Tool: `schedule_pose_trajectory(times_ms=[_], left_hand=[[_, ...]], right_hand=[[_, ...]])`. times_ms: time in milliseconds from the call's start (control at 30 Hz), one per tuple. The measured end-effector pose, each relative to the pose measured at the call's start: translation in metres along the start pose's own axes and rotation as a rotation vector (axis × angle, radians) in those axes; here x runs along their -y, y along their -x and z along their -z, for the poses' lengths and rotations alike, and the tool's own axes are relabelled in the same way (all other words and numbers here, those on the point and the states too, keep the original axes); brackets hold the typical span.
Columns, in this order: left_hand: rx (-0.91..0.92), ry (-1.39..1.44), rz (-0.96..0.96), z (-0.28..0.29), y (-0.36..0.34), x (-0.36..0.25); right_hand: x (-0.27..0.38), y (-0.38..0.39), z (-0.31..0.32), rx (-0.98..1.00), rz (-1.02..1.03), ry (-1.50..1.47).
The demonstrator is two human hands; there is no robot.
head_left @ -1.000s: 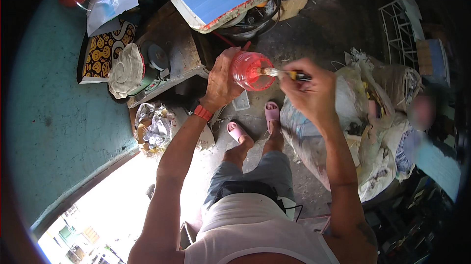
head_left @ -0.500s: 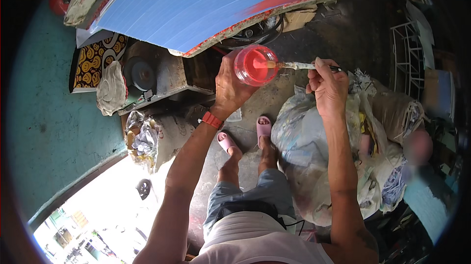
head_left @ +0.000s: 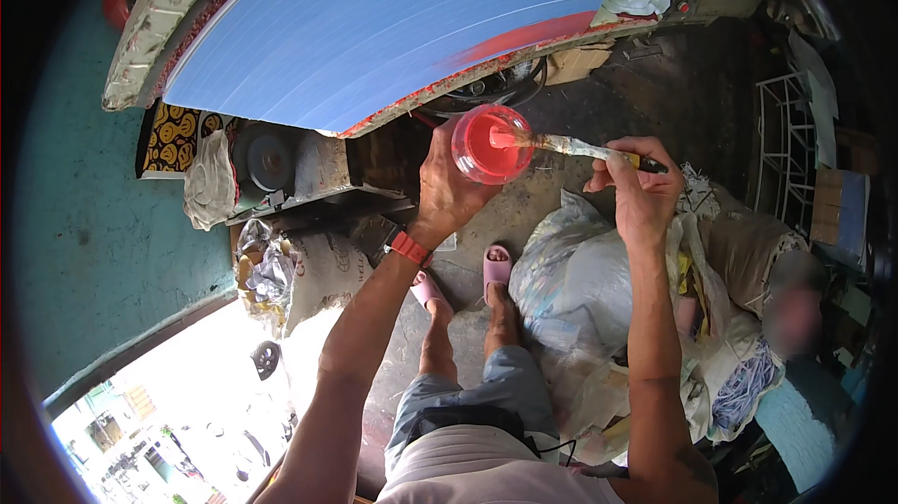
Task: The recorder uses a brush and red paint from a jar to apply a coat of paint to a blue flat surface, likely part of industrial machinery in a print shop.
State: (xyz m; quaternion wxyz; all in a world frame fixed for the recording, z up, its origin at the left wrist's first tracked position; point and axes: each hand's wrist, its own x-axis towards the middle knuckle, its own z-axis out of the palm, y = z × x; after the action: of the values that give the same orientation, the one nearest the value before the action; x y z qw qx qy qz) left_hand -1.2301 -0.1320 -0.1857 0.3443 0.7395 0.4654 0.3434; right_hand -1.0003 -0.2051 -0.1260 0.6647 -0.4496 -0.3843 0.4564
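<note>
My left hand [head_left: 450, 190] is wrapped round a clear jar [head_left: 492, 144] of red paint, tilted so its mouth shows. Between the fingers and thumb of my right hand [head_left: 641, 176] is a paintbrush [head_left: 571, 146] with a paint-smeared handle and a dark end. Its red-coated bristles are at the mouth of the jar, over the paint. Beyond both hands lies a blue panel [head_left: 393, 27] with thin pale lines. A patch of red paint [head_left: 533, 38] covers part of its near right edge, and the edge itself is rough and red-spattered.
Large plastic bags [head_left: 580, 270] are piled by my right side. At the left, a bench grinder [head_left: 265, 156] stands on a cluttered bench beside a green wall [head_left: 103, 223]. A stuffed sack [head_left: 327, 270] sits below it. A white metal rack [head_left: 786, 139] stands at the far right.
The view has shifted a little, and the panel reaches lower in it. Both hands, the jar and the brush sit slightly lower and further right in the picture. The bristles remain at the jar.
</note>
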Motion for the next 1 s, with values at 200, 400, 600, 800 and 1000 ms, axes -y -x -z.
schedule_pose_trajectory(times_ms=[200,400,600,800,1000], left_hand=[[-0.001,-0.028,0.061,-0.005,0.001,0.008],[-0.023,0.028,0.09,-0.003,0.005,0.011],[-0.047,0.044,0.125,0.007,0.008,0.007],[-0.059,0.121,0.165,0.013,0.01,0.017],[-0.094,0.112,0.169,0.017,0.016,0.033]], right_hand=[[-0.022,-0.01,-0.013,-0.3,-0.252,-0.283],[-0.037,-0.007,-0.02,-0.298,-0.481,-0.456],[-0.046,-0.002,-0.026,-0.255,-0.552,-0.641],[-0.05,-0.005,-0.033,-0.132,-0.407,-0.678],[-0.058,-0.028,-0.038,-0.027,-0.067,-0.357]])
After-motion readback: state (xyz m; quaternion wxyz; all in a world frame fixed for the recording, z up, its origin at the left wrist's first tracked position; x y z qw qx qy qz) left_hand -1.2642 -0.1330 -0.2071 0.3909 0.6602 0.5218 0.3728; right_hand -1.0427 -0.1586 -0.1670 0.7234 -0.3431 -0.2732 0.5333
